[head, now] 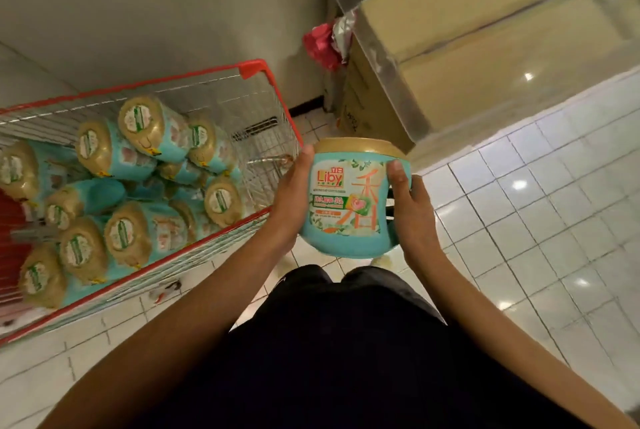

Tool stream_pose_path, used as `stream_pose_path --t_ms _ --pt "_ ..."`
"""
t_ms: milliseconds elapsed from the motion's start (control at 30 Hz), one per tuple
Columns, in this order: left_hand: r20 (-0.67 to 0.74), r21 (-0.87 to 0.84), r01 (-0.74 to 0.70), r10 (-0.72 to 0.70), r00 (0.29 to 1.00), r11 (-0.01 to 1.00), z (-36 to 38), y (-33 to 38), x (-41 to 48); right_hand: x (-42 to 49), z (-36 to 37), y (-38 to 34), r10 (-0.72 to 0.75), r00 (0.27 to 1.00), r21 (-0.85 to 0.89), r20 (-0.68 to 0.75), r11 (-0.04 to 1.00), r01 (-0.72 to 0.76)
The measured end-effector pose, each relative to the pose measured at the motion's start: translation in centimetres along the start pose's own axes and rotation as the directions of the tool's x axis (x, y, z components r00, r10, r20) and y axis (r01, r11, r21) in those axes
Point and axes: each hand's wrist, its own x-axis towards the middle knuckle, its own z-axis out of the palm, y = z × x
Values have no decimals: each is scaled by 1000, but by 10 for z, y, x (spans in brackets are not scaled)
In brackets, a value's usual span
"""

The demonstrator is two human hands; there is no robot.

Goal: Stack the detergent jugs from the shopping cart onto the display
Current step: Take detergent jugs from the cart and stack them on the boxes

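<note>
The detergent jug (346, 200) is held in the air between both hands, above the tiled floor (526, 221) and just to the right of the shopping cart (258, 69), clear of its wire side; it stands close to upright, its long axis running from the rounded teal base near the person's body up to the gold lid, which points up and away from the camera; the printed face is turned toward the camera.

The left hand (294, 193) grips the jug's left side, thumb lying up along the wall toward the lid, fingers hidden behind; the right hand (412, 210) grips the right side, thumb pressed on the edge of the label, fingers curled round the back.

The label reads "Liby" in red with two small Chinese characters above it; below is a green band ending in "30"; large orange Chinese characters run down the right half; the finer print is too small to read.

In the cart, many more jugs (138, 138) of the same teal and gold lie on their sides, heaped, most with their lids turned up toward the camera; each lid carries a round white sticker with a green stripe, unreadable.

At upper right a clear panel stands in front of cardboard boxes (467, 30); crumpled red wrapping (322, 44) lies beside them against the wall.
</note>
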Motion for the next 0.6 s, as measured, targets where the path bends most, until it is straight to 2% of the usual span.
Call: stream_pose_path --t_ms 333,467,600 --pt "281 252 -126 52 958 960 240 16 19 35 -224 23 36 962 131 -271 991 0" --pt "384 290 -177 55 922 940 313 27 33 54 -286 28 45 936 158 -350 987 12" --pt "430 294 -179 38 902 939 370 42 50 82 -331 24 68 919 222 -389 975 22"
